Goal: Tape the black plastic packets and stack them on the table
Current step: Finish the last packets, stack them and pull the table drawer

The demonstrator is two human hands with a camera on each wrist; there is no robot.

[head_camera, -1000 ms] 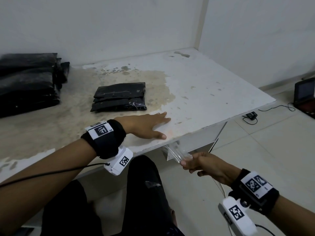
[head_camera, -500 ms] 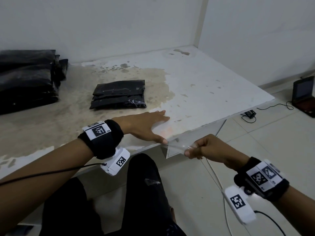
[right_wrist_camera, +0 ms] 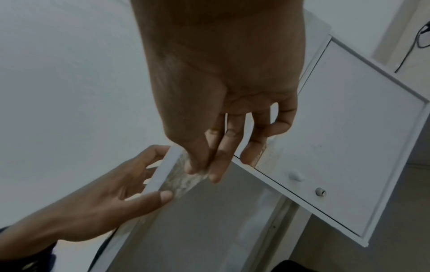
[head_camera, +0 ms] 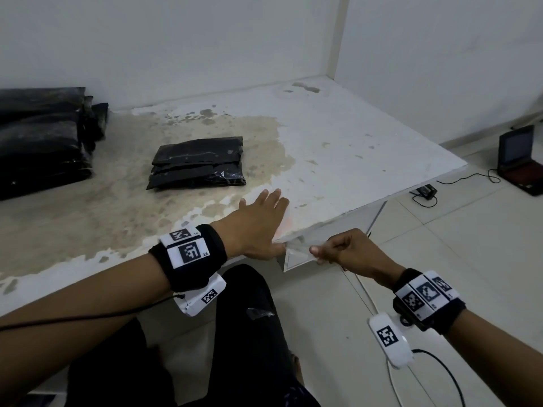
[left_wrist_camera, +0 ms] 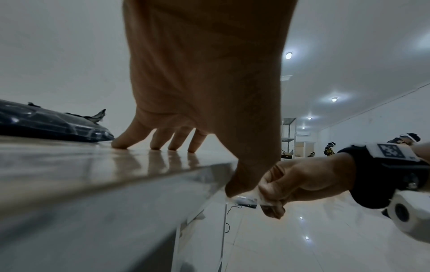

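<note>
One taped black packet lies flat mid-table, and a stack of black packets sits at the far left against the wall. My left hand rests flat on the white table near its front edge; its fingers are straight on the top and the thumb hangs over the edge. My right hand pinches a short strip of clear tape just off the edge, beside the left thumb. The right wrist view shows the tape stretched along the table's edge between the two hands.
A white cabinet door with a knob and a lock stands under the table. On the tiled floor to the right are a small dark open case, a charger and cables. My legs in black trousers are below the front edge.
My right hand has risen from below the table's edge to edge height, bringing the tape strip up beside my left thumb. The left hand has stayed flat on the table.
</note>
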